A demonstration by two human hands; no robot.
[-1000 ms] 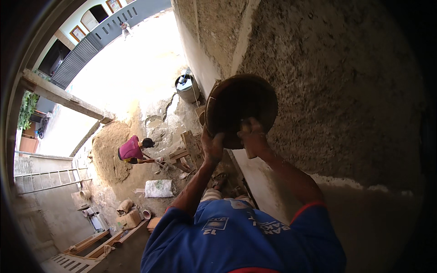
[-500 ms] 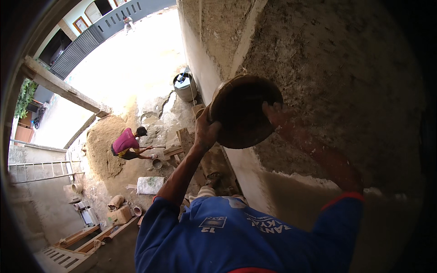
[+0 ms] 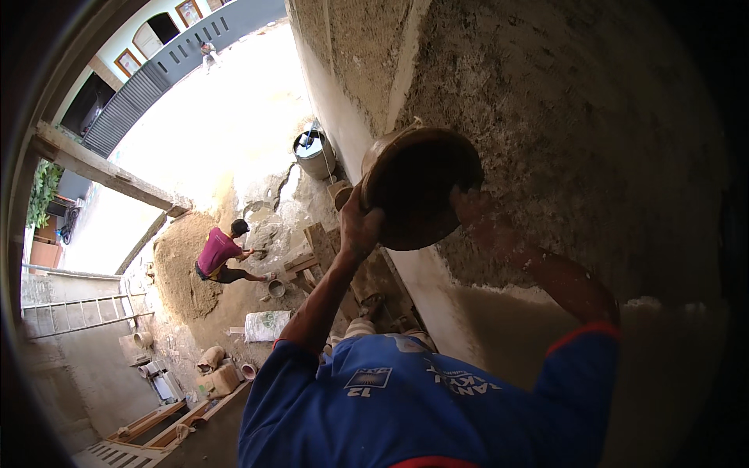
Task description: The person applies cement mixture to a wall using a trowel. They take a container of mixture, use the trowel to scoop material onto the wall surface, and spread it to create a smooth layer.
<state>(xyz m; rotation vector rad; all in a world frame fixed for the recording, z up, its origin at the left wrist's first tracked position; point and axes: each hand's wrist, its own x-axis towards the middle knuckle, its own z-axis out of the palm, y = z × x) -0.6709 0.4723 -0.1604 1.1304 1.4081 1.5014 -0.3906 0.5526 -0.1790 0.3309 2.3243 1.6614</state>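
Note:
A round, mud-crusted bucket (image 3: 377, 158) is held up close to the rough wall, tilted so that its dark mouth shows. My left hand (image 3: 360, 228) is closed on its left side near the rim. At the right edge of the mouth is my right hand (image 3: 473, 209), the fingers overlapping the opening; shadow and blur hide whether they grip the rim. What lies inside the bucket is too dark to make out.
The coarse plastered wall (image 3: 546, 117) fills the right side. Below left, a co-worker (image 3: 221, 251) bends beside a sand heap (image 3: 178, 261) with a long-handled tool. A water drum (image 3: 315, 158), wooden planks (image 3: 316, 238), a pale sack (image 3: 266, 326) and a ladder (image 3: 82, 313) stand or lie around.
The bucket has shifted slightly left in view, with both my hands still at it. My right hand has moved a little lower on the mouth. The co-worker's arms and tool have shifted.

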